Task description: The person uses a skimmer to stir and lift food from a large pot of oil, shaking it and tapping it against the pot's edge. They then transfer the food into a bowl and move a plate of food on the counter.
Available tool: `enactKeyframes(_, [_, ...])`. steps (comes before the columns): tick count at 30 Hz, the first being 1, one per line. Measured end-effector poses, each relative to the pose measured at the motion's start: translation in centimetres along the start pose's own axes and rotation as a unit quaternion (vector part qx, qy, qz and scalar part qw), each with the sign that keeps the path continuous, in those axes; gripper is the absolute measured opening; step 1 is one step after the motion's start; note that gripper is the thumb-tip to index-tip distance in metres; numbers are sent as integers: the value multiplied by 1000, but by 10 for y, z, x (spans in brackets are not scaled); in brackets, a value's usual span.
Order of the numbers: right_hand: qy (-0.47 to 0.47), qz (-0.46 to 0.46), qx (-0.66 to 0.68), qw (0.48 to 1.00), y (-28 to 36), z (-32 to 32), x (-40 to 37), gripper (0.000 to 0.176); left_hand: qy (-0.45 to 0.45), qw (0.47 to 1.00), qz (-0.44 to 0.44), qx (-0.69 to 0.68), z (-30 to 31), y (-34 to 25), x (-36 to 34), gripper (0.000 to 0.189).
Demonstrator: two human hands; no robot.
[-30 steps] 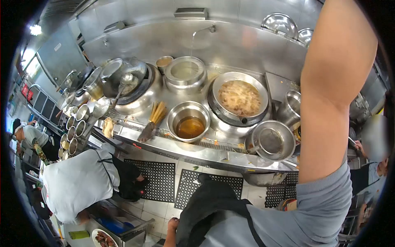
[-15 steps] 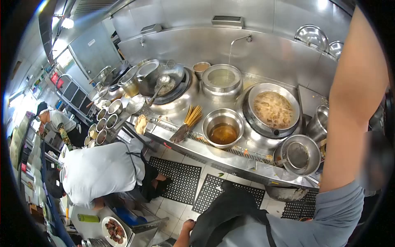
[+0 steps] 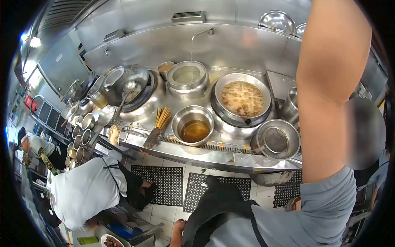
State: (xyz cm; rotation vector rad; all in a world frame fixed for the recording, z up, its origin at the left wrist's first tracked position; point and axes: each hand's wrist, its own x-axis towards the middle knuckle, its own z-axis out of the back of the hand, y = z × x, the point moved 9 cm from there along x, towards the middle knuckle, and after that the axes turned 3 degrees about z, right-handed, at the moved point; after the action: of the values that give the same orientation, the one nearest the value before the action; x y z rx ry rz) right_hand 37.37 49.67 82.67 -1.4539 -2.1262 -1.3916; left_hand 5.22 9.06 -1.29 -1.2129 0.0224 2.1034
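My left hand (image 3: 180,225) hangs low beside my dark apron (image 3: 218,214), apart from the cooking counter. Its fingers are too small and hidden to read. My right arm (image 3: 329,82) is raised along the right side, and its hand lies beyond the top edge. In front of me, a wok (image 3: 265,87) of foaming, bubbling oil with food in it sits on a burner. Left of it stands a steel pot (image 3: 177,128) holding amber liquid. At right, a fine strainer (image 3: 275,140) rests on a metal bowl (image 3: 296,138).
A bamboo brush (image 3: 163,118) lies on the counter. Water runs from a tap (image 3: 201,33) into a round pot (image 3: 197,88). A ladle (image 3: 129,86) rests in another wok (image 3: 117,88). One co-worker (image 3: 88,189) bends at left; another person (image 3: 41,146) stands farther back. Rubber mats (image 3: 162,185) cover the floor.
The view has turned right, so the counter and pots sit farther left. My right arm remains raised. Foam in the wok looks paler, and the plate of food at lower left is now mostly cut off.
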Motion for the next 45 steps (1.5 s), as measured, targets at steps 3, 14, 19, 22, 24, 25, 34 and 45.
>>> enactKeyframes(3, [-1,-2,3,1000,-3,5,-1,37,-12,999,34,-1,-7,7,1,46])
enactKeyframes(14, [-5,-9,12,1000,-14,25,-9,37,30,999,20,29,-1,0,1,46])
enactKeyframes(19, [-4,-13,20,1000,-23,31,-12,37,-7,1000,7,25,-2,-5,-4,45])
enactKeyframes(22, [-9,-8,18,1000,-20,34,-16,37,-29,999,14,-9,-20,16,17,45])
enactKeyframes(24, [-22,-1,14,1000,-15,38,-26,37,-2,999,33,-21,-26,24,17,46])
enactKeyframes(25, [-29,5,10,1000,-11,40,-32,37,1,1000,29,-12,-20,25,20,46])
enactKeyframes(34, [-59,77,-64,993,58,28,-77,37,67,967,-135,203,-37,-26,70,40])
enactKeyframes(45, [-298,-297,-287,860,-25,167,-439,34,-44,826,-511,235,74,-293,-44,32])
